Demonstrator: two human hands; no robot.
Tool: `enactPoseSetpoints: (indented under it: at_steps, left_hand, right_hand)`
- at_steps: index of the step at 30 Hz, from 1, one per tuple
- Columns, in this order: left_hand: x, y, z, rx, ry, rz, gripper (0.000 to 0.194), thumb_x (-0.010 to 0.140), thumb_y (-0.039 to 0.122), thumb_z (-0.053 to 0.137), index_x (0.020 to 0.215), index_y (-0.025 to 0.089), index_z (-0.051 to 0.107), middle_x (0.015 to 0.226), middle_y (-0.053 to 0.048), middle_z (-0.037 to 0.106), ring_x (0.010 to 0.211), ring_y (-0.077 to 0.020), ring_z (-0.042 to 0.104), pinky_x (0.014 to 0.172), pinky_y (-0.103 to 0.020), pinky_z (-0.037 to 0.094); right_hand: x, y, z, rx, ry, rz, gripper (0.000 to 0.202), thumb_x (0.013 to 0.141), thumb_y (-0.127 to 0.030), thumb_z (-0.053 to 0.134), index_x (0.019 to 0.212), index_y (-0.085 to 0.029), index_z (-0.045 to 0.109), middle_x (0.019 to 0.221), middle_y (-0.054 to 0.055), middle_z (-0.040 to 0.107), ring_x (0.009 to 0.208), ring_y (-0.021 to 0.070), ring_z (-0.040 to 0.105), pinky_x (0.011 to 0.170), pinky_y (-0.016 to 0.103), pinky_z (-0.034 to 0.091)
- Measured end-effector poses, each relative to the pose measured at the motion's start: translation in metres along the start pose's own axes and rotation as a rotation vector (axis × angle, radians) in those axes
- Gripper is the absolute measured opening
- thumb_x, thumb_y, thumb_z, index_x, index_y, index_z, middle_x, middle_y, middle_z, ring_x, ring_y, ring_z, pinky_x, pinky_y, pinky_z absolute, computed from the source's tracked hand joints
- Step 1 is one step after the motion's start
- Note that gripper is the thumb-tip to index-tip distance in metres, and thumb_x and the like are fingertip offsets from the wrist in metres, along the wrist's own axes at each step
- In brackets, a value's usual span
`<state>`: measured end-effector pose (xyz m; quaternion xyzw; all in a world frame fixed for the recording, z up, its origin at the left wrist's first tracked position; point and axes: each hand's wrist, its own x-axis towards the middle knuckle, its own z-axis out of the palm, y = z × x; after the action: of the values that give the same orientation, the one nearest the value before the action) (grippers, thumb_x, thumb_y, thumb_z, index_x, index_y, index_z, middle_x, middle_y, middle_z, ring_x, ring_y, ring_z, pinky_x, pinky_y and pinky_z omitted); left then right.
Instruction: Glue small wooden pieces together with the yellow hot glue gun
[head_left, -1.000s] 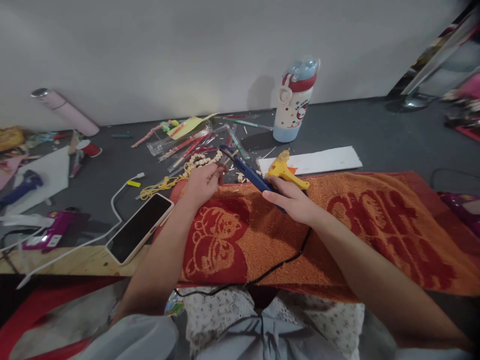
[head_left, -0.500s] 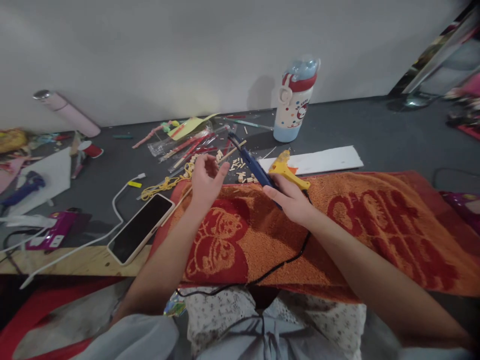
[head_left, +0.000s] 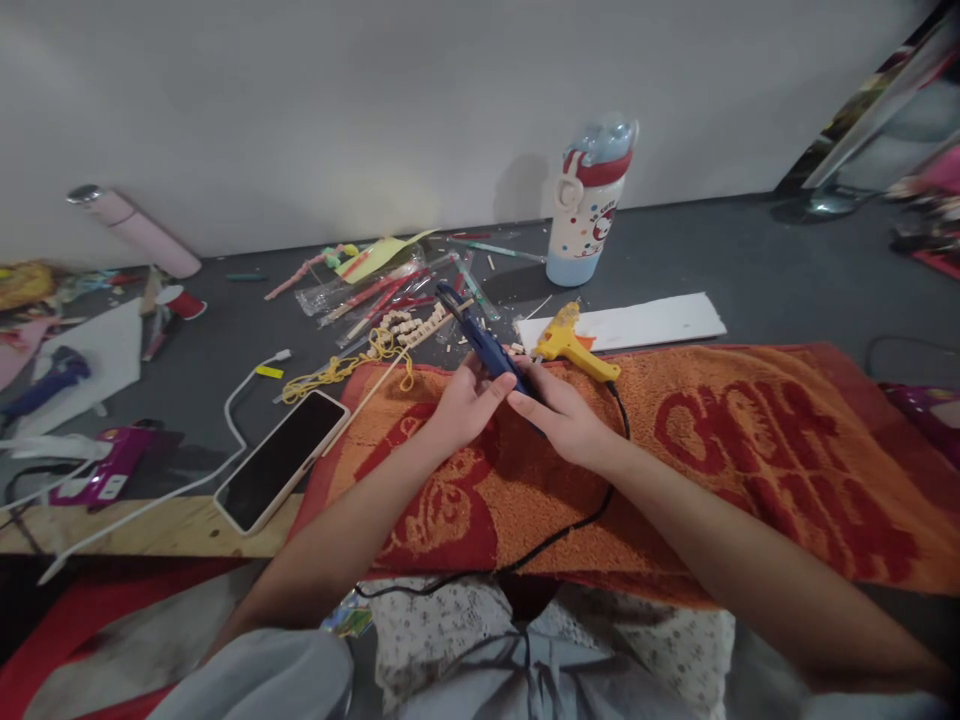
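Note:
My right hand point(head_left: 561, 412) is closed around the handle of blue-handled cutters point(head_left: 487, 350), whose jaws point up and away to the left. My left hand point(head_left: 469, 400) presses the cutters' handles from the other side, fingers curled round them. A thin wooden stick point(head_left: 375, 385) slants up from the phone toward the jaws, and its tip appears to lie between them. Short cut wooden pieces point(head_left: 405, 330) are heaped behind the stick. A yellow glue gun point(head_left: 574, 345) rests just right of my right hand.
An orange and red towel point(head_left: 712, 480) covers the table edge under my arms. A phone point(head_left: 281, 460) lies left of it, with yellow string point(head_left: 322, 375) behind. Further back are a cartoon bottle point(head_left: 589, 215), a white strip point(head_left: 652, 320) and plastic-wrapped sticks point(head_left: 382, 290).
My left hand has let go of the stick and moved right onto the cutters' handles. The cutters have shifted slightly left and down, and both hands now grip them.

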<state>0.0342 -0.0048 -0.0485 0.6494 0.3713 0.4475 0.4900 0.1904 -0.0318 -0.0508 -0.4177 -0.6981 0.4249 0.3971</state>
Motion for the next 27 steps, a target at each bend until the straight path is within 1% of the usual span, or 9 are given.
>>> enactPoseSetpoints:
  at_steps: [3,7,13,19,24,27]
  left_hand:
    - [-0.0007,-0.0016,-0.0003,0.003,0.014,0.000,0.073,0.074,0.072,0.058,0.124,0.019,0.055,0.109,-0.013,0.071,0.102,-0.0254,0.068,0.090,-0.038,0.054]
    - [-0.0015,-0.0031,0.0013,-0.022,0.024,0.002,0.073,0.075,0.071,0.060,0.125,0.018,0.054,0.109,-0.014,0.070,0.101,-0.0251,0.068,0.090,-0.038,0.054]
    - [-0.0028,-0.0047,0.0028,-0.063,0.061,-0.007,0.065,0.074,0.068,0.063,0.113,0.017,0.058,0.109,-0.013,0.070,0.103,-0.0244,0.066,0.093,-0.038,0.052]
    - [-0.0033,-0.0077,0.0022,-0.094,0.091,-0.043,0.057,0.073,0.066,0.066,0.101,0.017,0.059,0.104,-0.011,0.071,0.102,-0.0239,0.066,0.091,-0.037,0.052]
    - [-0.0025,-0.0061,0.0033,-0.106,0.084,-0.051,0.057,0.072,0.066,0.067,0.099,0.017,0.058,0.103,-0.011,0.071,0.100,-0.0229,0.066,0.091,-0.036,0.051]
    - [-0.0026,-0.0065,0.0041,-0.108,0.094,-0.068,0.057,0.072,0.067,0.067,0.098,0.016,0.059,0.102,-0.011,0.071,0.098,-0.0227,0.067,0.090,-0.036,0.051]
  right_hand:
    - [0.0003,-0.0017,-0.0008,-0.013,-0.008,0.000,0.052,0.093,-0.051,0.045,0.130,-0.015,0.049,0.132,0.016,0.061,0.119,0.0295,0.059,0.105,0.048,0.042]
    - [0.0002,-0.0009,-0.0006,-0.020,-0.003,0.020,0.053,0.092,-0.052,0.046,0.129,-0.014,0.050,0.133,0.017,0.061,0.120,0.0304,0.059,0.104,0.048,0.043]
    - [0.0002,0.0028,0.0019,0.000,0.008,0.032,0.056,0.091,-0.052,0.047,0.130,-0.012,0.050,0.129,0.017,0.063,0.117,0.0310,0.061,0.102,0.048,0.044]
    - [0.0001,0.0051,0.0035,0.005,0.031,0.056,0.050,0.090,-0.051,0.048,0.127,-0.017,0.052,0.127,0.013,0.066,0.115,0.0303,0.062,0.100,0.047,0.046]
    - [0.0001,0.0052,0.0035,-0.001,0.029,0.076,0.052,0.090,-0.050,0.048,0.127,-0.015,0.053,0.125,0.015,0.067,0.113,0.0304,0.062,0.098,0.046,0.046]
    - [0.0008,0.0038,0.0037,-0.015,0.036,0.082,0.048,0.089,-0.048,0.048,0.124,-0.015,0.054,0.121,0.014,0.068,0.110,0.0300,0.063,0.095,0.045,0.047]
